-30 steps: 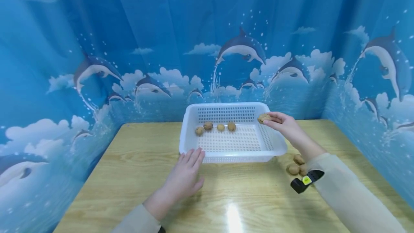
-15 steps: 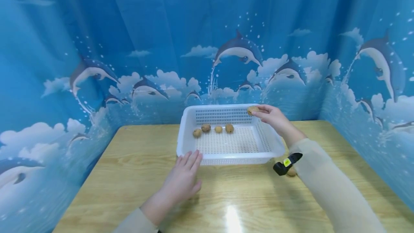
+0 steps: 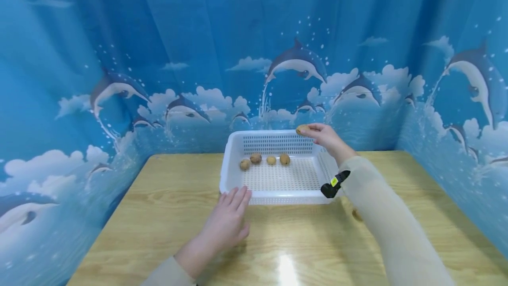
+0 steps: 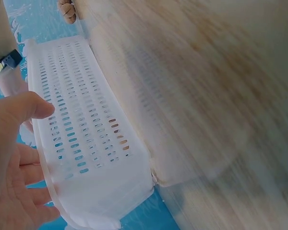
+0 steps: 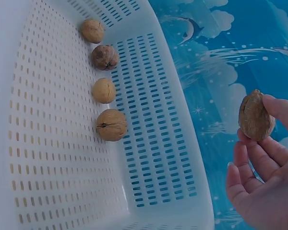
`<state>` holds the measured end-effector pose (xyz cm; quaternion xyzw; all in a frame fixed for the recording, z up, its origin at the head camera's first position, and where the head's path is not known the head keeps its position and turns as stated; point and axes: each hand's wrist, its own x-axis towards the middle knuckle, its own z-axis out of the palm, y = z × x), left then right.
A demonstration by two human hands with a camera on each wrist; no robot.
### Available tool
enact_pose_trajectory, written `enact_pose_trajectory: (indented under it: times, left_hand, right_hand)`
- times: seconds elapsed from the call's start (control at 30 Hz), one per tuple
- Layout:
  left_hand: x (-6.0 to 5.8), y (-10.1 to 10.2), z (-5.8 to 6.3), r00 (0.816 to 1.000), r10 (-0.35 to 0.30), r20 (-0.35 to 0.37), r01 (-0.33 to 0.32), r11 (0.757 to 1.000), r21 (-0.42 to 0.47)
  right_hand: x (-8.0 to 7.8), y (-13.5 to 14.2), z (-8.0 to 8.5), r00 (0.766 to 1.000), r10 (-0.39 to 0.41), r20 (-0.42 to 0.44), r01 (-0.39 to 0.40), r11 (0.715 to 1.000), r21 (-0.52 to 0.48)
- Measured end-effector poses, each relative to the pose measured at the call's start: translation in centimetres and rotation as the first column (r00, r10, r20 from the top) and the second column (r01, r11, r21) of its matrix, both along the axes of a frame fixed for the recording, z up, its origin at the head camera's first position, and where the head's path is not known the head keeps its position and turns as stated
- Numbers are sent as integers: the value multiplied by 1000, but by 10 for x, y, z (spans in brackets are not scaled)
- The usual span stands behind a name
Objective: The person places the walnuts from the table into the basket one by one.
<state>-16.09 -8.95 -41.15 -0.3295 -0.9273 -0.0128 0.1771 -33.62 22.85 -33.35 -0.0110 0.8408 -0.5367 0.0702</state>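
My right hand (image 3: pixel 328 139) pinches a walnut (image 3: pixel 302 129) between thumb and fingertips, above the far rim of a white plastic basket (image 3: pixel 278 194). In the right wrist view, this brown walnut (image 5: pixel 255 115) shows upright in the grip, with its seam visible. Several other walnuts lie in the basket in a row along its far wall; the rightmost is a cracked walnut (image 5: pixel 111 125). My left hand (image 3: pixel 227 223) reaches the basket's near left rim with its fingers extended. Seen from the left wrist, the thumb (image 4: pixel 41 106) lies over the basket's outer side, with the fingers beyond the rim.
A loose walnut (image 3: pixel 356 214) shows on the wooden table (image 3: pixel 178 180) right of the basket, partly behind the right sleeve (image 3: pixel 377 202). The left wrist view has a small group of walnuts (image 4: pixel 66 10) there. A blue dolphin curtain (image 3: pixel 206 56) hangs behind the table.
My right hand has moved left and slightly up with the walnut, from the basket's right end to above its far rim. The left hand stays at the near rim.
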Motion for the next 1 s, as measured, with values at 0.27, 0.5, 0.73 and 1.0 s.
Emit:
enact_pose_trajectory:
  times: [0.27, 0.5, 0.73, 1.0]
  left_hand:
    - [-1, -1, 0, 999, -5, -39, 5, 1000, -3]
    - [1, -2, -2, 997, -10, -80, 10, 1000, -8]
    - [2, 0, 0, 999, 23, -22, -24, 999, -29]
    - [2, 1, 1, 999, 33, -6, -34, 999, -24]
  right_hand:
    - [-19, -7, -13, 999, -9, 44, 7, 999, 50]
    - [-32, -5, -36, 995, 26, 91, -34, 995, 89]
    - [-36, -6, -53, 990, 133, 50, -142, 934, 328]
    - [-43, -11, -65, 969, 236, 77, -240, 807, 540]
